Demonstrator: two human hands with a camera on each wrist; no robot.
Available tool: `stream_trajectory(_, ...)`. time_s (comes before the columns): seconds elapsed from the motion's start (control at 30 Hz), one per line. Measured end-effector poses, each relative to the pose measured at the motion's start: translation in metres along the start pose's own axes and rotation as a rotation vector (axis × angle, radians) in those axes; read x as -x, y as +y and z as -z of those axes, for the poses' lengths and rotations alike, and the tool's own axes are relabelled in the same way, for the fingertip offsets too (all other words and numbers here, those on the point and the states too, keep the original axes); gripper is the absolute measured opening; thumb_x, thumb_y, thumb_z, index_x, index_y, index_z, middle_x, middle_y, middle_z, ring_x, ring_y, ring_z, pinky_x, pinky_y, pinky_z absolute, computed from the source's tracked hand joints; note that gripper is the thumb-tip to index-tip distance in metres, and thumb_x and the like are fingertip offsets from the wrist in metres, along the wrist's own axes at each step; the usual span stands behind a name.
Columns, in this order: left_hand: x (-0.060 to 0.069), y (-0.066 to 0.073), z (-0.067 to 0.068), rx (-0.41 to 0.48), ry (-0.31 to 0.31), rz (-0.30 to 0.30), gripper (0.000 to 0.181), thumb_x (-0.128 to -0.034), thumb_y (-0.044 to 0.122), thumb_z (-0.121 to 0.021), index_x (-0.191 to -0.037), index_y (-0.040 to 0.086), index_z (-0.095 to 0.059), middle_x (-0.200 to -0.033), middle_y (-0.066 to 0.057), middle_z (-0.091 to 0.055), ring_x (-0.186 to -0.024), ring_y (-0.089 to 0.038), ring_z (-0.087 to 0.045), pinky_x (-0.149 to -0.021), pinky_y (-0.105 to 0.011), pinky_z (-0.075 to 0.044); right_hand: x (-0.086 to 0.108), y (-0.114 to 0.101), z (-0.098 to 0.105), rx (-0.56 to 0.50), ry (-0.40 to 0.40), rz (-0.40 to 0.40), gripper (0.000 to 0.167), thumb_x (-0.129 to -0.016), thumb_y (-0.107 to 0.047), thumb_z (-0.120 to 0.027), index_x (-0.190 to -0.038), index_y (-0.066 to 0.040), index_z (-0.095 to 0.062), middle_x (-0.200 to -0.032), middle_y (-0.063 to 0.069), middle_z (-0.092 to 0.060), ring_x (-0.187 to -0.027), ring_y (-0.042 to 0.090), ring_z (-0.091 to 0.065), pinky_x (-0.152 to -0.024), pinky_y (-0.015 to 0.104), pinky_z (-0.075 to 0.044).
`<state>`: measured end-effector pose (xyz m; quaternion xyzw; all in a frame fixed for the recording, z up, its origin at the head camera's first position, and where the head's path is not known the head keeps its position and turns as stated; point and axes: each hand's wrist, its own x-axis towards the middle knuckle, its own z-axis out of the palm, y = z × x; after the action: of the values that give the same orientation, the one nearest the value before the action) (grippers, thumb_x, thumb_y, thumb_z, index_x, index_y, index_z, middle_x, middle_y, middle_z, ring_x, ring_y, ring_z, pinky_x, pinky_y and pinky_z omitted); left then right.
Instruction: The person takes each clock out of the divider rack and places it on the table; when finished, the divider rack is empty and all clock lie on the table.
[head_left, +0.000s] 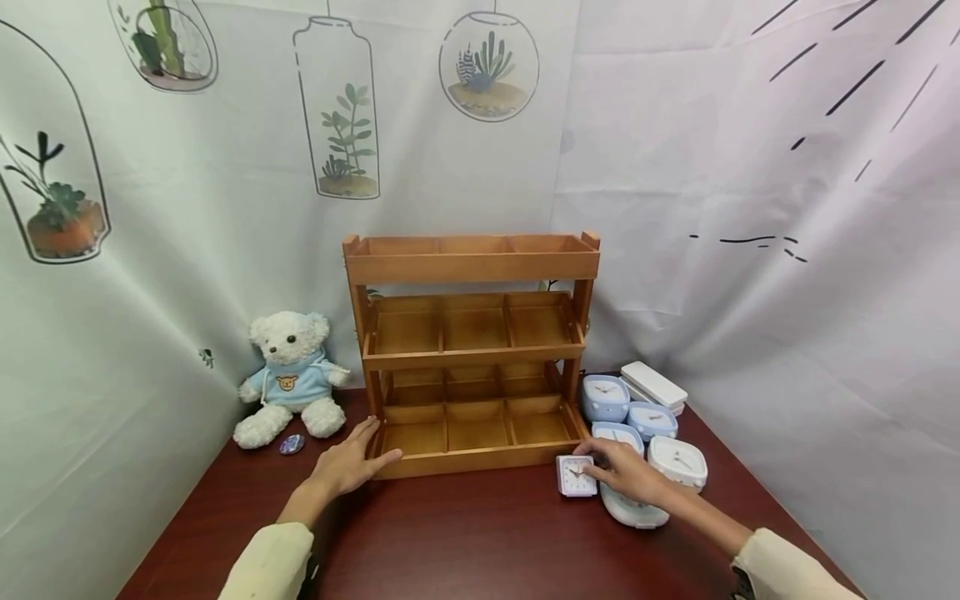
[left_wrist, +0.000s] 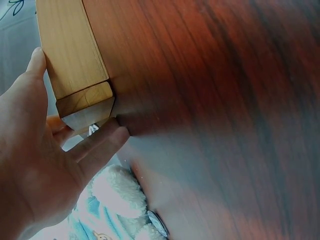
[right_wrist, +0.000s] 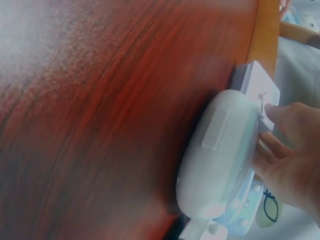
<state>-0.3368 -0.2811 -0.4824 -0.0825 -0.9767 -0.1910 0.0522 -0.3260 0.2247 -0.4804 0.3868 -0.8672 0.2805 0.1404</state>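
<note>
My left hand rests against the front left corner of a wooden three-tier shelf, fingers spread, thumb toward the front board. In the left wrist view its fingers lie along the end of the wooden base. By the shelf's front right corner, my right hand holds a small square white clock. Its thumb lies on the clock face in the right wrist view, while the other fingertips are partly hidden. Under this hand sits a rounded white clock, partly covered by it.
Blue clocks and another white clock crowd the table's right side, with white boxes behind. A teddy bear in a blue hoodie sits left of the shelf, a shiny blue oval object before it. Printed cloth walls surround the table.
</note>
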Motion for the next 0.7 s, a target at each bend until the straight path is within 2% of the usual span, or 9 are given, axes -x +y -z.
stream_trajectory(0.27,-0.0025,0.0013,0.0,0.002,-0.002,-0.009,0.095,-0.0948,0.07,-0.059,-0.158,0.001,-0.04,-0.166,-0.019,-0.033,-0.077,-0.028,-0.066,-0.062,-0.045,-0.048,0.0036,0.005,-0.0073,0.067,0.02,0.037,0.016,-0.093,0.0,-0.075,-0.107,-0.007,-0.075,-0.103,0.003,-0.074,-0.094,0.017,-0.068,-0.078,0.038,-0.056)
stream_trajectory(0.37,-0.003,0.0021,0.0007,-0.002,-0.005,-0.006,0.095,-0.095,0.07,-0.058,-0.159,0.002,-0.04,-0.166,-0.018,-0.033,-0.078,-0.028,-0.066,-0.063,-0.044,-0.048,0.0046,0.0057,-0.0081,0.076,0.03,0.041,0.016,-0.093,-0.001,-0.075,-0.106,-0.009,-0.075,-0.103,0.001,-0.074,-0.095,0.016,-0.069,-0.078,0.037,-0.057)
stream_trajectory(0.47,-0.0035,0.0021,0.001,-0.001,-0.006,-0.007,0.094,-0.0956,0.068,-0.059,-0.159,0.002,-0.04,-0.166,-0.018,-0.033,-0.079,-0.028,-0.067,-0.064,-0.045,-0.049,0.0047,0.0057,-0.0078,0.073,0.027,0.035,0.015,-0.093,0.0,-0.075,-0.105,-0.009,-0.075,-0.101,0.001,-0.074,-0.093,0.015,-0.068,-0.077,0.036,-0.056)
stream_trajectory(0.7,-0.0027,-0.0018,-0.0002,0.017,-0.017,-0.002,0.093,-0.0964,0.066,-0.06,-0.16,0.002,-0.038,-0.167,-0.02,-0.03,-0.069,-0.021,-0.062,-0.059,-0.041,-0.045,0.0023,0.0064,-0.008,0.039,-0.022,-0.012,0.013,-0.095,-0.001,-0.073,-0.105,-0.01,-0.075,-0.099,-0.001,-0.073,-0.089,0.009,-0.065,-0.075,0.032,-0.055)
